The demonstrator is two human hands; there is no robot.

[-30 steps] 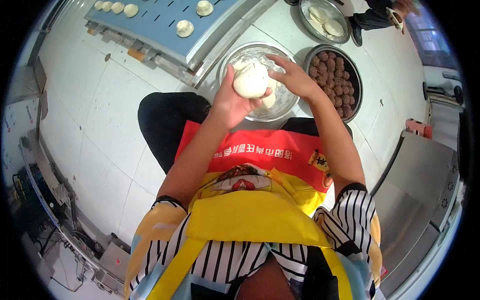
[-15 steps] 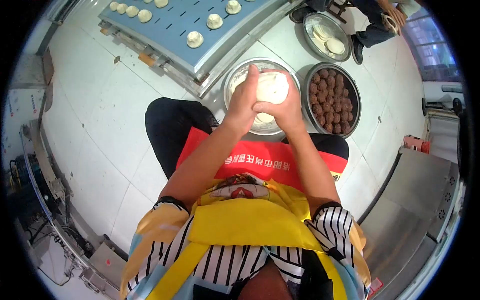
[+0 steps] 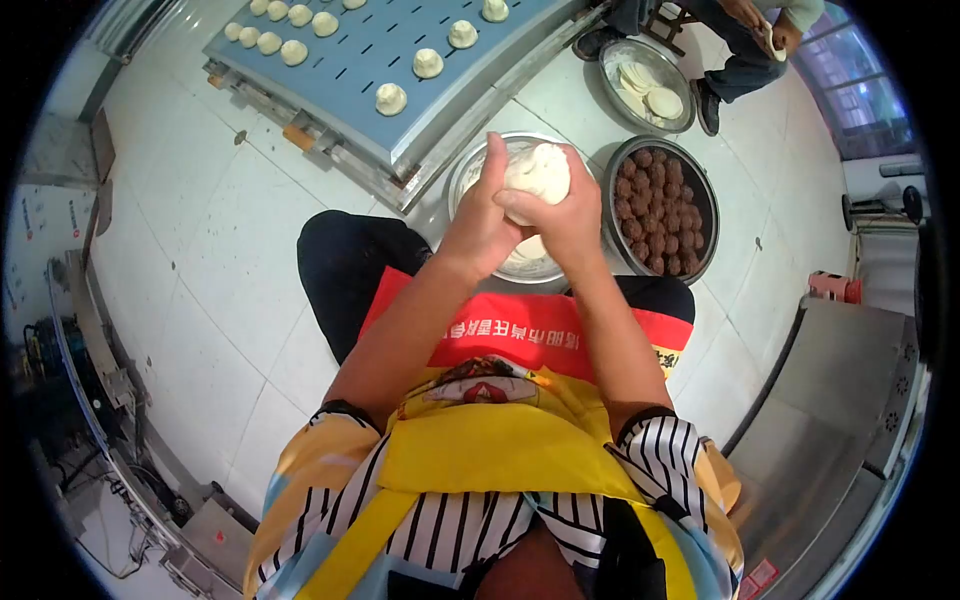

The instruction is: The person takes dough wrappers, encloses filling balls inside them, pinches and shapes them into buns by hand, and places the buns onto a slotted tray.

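Observation:
Between my two hands sits a smooth white dough ball (image 3: 541,172), bulging out at the top. My left hand (image 3: 482,226) is wrapped round its left side with the thumb pointing up. Curled about the right and near side is my right hand (image 3: 568,218), its thumb laid across the dough. What lies inside the dough is hidden. Both hands are held above a metal bowl (image 3: 458,185), where pale flat dough (image 3: 530,250) shows below my wrists. To the right, a round basin (image 3: 712,205) holds several brown balls of filling (image 3: 655,215).
A blue slotted tray (image 3: 330,75) at the upper left carries several white dough buns (image 3: 428,64). Dough rounds (image 3: 662,102) lie in another metal basin (image 3: 612,85). Behind it, a seated co-worker's hand (image 3: 785,38) holds a pale dough round. A steel cabinet (image 3: 820,390) stands right.
The dough ball has turned and tilted in my hands, its top now more bulging. My right thumb has shifted further across it. The co-worker's hands have come up with a dough round.

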